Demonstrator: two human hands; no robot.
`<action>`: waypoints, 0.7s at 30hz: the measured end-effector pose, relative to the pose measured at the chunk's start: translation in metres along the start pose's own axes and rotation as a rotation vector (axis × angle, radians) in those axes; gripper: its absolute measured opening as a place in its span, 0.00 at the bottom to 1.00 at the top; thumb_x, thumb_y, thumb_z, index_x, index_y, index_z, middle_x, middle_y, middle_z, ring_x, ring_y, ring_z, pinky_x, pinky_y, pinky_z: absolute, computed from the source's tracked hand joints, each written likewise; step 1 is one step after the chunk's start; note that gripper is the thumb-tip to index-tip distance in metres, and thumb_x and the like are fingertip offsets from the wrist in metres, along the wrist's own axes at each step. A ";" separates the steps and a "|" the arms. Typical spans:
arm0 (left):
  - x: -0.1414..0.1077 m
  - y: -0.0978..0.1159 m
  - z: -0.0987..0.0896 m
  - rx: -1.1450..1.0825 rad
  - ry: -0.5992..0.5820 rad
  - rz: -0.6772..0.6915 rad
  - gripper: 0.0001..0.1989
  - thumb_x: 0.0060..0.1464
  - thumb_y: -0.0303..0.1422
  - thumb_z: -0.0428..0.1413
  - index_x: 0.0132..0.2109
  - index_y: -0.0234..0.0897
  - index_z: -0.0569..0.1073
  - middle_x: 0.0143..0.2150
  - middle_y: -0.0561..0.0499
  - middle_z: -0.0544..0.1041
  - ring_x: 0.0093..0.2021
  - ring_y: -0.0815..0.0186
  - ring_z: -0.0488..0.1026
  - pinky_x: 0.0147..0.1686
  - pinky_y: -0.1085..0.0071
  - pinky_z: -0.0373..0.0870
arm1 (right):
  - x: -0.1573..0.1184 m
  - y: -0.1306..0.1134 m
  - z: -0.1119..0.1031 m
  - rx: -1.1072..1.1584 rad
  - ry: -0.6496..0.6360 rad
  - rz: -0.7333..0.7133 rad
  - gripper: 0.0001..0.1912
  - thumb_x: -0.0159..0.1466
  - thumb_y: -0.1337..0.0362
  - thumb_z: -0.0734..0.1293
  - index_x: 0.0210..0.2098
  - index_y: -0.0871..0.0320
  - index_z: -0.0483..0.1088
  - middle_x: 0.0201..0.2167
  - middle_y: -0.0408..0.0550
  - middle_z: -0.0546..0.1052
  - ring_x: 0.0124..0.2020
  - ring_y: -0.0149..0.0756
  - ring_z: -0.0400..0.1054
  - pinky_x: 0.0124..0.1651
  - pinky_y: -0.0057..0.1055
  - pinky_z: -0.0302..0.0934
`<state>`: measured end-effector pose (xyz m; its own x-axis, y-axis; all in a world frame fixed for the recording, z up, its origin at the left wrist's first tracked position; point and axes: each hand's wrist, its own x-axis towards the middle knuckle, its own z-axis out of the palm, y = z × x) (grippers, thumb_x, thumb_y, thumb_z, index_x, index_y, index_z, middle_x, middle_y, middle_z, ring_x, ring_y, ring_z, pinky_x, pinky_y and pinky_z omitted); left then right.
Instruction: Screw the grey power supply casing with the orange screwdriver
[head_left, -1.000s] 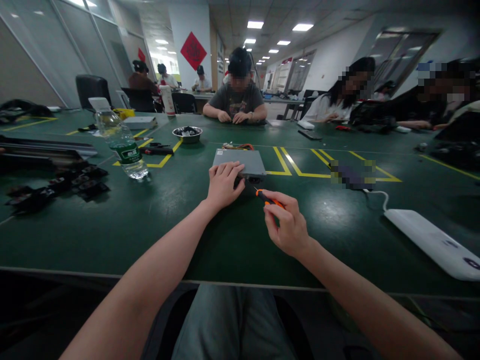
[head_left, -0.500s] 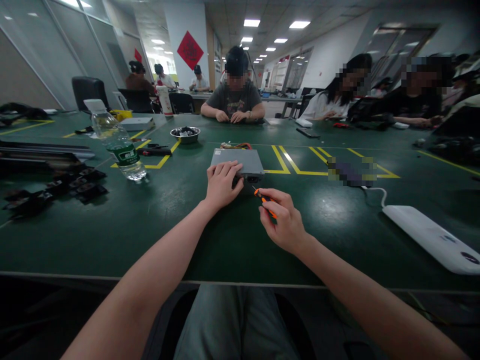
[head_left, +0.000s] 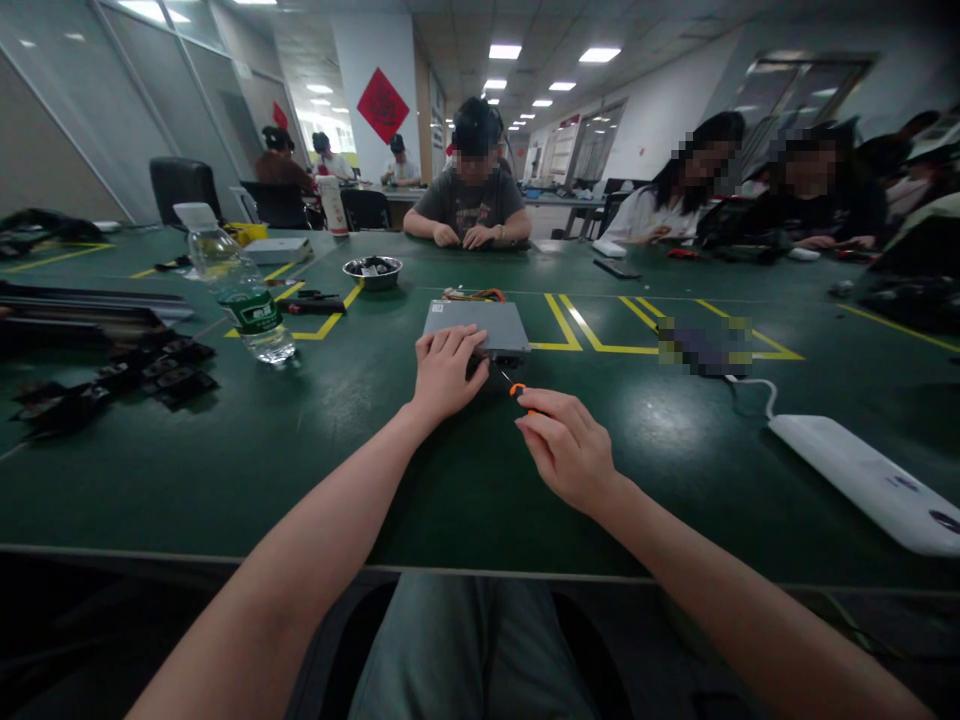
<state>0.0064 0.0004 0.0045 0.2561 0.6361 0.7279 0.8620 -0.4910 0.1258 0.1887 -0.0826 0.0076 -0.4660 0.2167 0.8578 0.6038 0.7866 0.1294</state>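
Note:
A grey metal computer power supply (head_left: 504,322) lies on the green table straight ahead of me, its bundle of coloured wires at the far side. My left hand (head_left: 444,375) grips its near left corner, fingers over the top and thumb at the front side. In my right hand (head_left: 571,445) is a screwdriver (head_left: 517,391) with an orange and black handle, mostly covered by the fingers. Its thin shaft points up and left at the front face of the power supply. Whether the tip touches a screw is too small to tell.
To the left stand a water bottle (head_left: 251,305) and some black parts (head_left: 150,372). A metal bowl (head_left: 373,272) of small pieces sits farther back. At right lies a white power bank (head_left: 862,480) with a cable. A co-worker (head_left: 476,200) sits opposite.
The screwdriver has turned in my right fingers, less of its handle now showing, and its shaft points more to the left. My left hand stays on the power supply.

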 end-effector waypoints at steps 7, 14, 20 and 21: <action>0.001 0.000 0.000 -0.001 -0.011 -0.008 0.17 0.57 0.36 0.51 0.53 0.43 0.67 0.56 0.49 0.70 0.56 0.58 0.63 0.53 0.58 0.51 | -0.001 -0.001 0.000 -0.012 -0.008 0.053 0.12 0.59 0.72 0.64 0.41 0.55 0.61 0.42 0.52 0.71 0.46 0.38 0.67 0.43 0.37 0.69; 0.000 -0.001 0.001 -0.003 -0.015 -0.010 0.17 0.57 0.37 0.51 0.53 0.43 0.67 0.56 0.49 0.70 0.56 0.58 0.63 0.54 0.58 0.51 | -0.002 0.001 0.001 0.032 0.038 0.076 0.18 0.58 0.76 0.62 0.46 0.56 0.58 0.45 0.54 0.69 0.47 0.37 0.66 0.44 0.37 0.70; 0.000 0.000 0.000 -0.010 -0.013 -0.008 0.17 0.57 0.37 0.51 0.53 0.43 0.67 0.56 0.49 0.70 0.56 0.58 0.63 0.53 0.58 0.51 | -0.005 0.002 0.002 -0.042 0.008 0.105 0.15 0.59 0.73 0.64 0.44 0.54 0.59 0.43 0.52 0.69 0.46 0.37 0.67 0.41 0.35 0.70; 0.000 -0.001 0.000 -0.010 -0.012 -0.005 0.17 0.57 0.37 0.51 0.53 0.43 0.67 0.56 0.49 0.70 0.56 0.58 0.63 0.53 0.58 0.51 | -0.006 0.002 0.002 -0.043 -0.005 0.099 0.15 0.59 0.74 0.63 0.44 0.54 0.60 0.44 0.51 0.69 0.46 0.37 0.67 0.42 0.35 0.70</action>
<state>0.0059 0.0006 0.0047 0.2567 0.6456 0.7192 0.8590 -0.4935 0.1365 0.1913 -0.0807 0.0016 -0.4059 0.2953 0.8649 0.6742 0.7357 0.0652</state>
